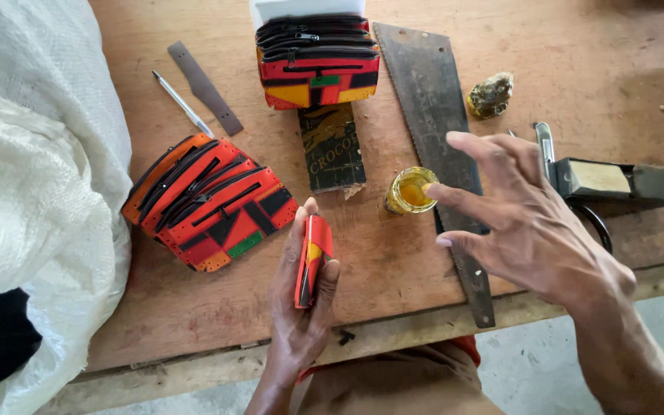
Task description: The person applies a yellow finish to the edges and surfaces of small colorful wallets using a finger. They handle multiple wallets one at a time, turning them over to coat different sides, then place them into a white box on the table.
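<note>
Currently the wooden workbench (pixel 578 46) carries every item in view, with a white woven sack (pixel 32 154) covering its left edge. A hand saw blade (pixel 439 154) lies lengthwise down the bench, its toothed edge facing left and its long axis running from the far side toward the person. Two stacks of red, orange and black zippered pouches rest on the surface: the fanned stack (pixel 209 201) sits near left, and the upright stack (pixel 317 61) stands at the far centre. A dark printed card (pixel 333 147) lies just beside the saw, between the upright stack and the small glass jar of yellow glue (pixel 410 190). The left hand (pixel 301 307) grips a single folded pouch (pixel 313 260) on edge, thumb on one face and fingers closed on the other, its long axis pointing away from the body. The right hand (pixel 532 223) hovers above the saw blade with fingers (pixel 463 201) spread apart and holding nothing; the forefinger tip lies just right of the jar rim, apparently over it. The jar therefore lies to the left of the right fingers and forward-right of the held pouch, and the right hand is the nearer one. A pen (pixel 182 104), a grey strip (pixel 205 88), a rough lump (pixel 490 95) and a dark block tool (pixel 616 180) occupy the remaining surface.
</note>
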